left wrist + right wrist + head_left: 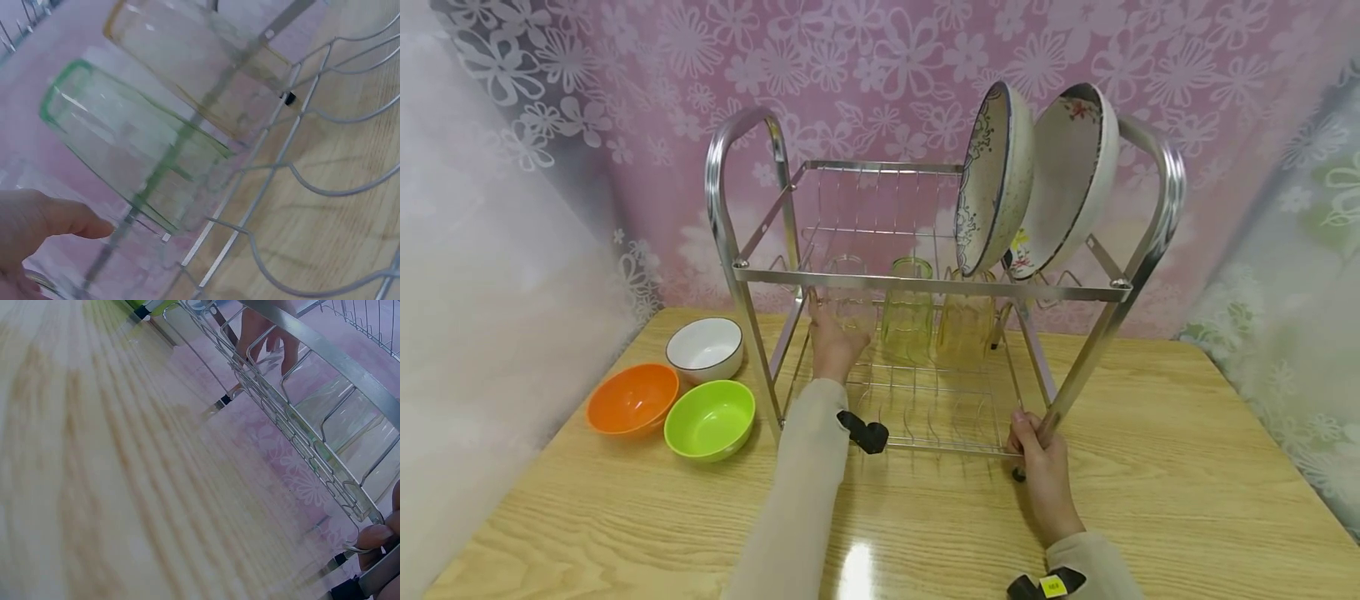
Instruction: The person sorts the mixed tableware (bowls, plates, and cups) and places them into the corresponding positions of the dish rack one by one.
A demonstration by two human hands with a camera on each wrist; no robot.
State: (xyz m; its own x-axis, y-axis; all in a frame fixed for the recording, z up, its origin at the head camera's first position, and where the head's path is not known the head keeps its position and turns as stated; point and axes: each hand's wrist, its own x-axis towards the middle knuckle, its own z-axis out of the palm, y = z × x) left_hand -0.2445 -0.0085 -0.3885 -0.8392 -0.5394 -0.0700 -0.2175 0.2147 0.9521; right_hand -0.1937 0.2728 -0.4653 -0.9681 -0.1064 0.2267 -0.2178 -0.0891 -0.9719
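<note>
On my remote feeds, the person's left hand (837, 340) is in the rack's lower tier, thumb and fingers spread about the clear glass (850, 312); I cannot tell whether they press on it. Over on the other side, the right hand (1047, 475) grips the dish rack (925, 286) at its front right leg, and I read that as a brace, to stop the frame sliding while the left reaches in.

Next to the clear glass stand a green glass (907, 327) and a yellow glass (964, 335), making a row of 3, presumably set side by side so the wires support them all. Above, 2 bowls, a blue-rimmed bowl (1018, 179) and a flowered bowl (1097, 187), stand on edge in the upper tier, likely so the wires prop them. Out left on the bench (1150, 433), 3 more sit upright, grouped near the rack: a white bowl (718, 367), an orange bowl (634, 402) and a lime bowl (709, 421).
</note>
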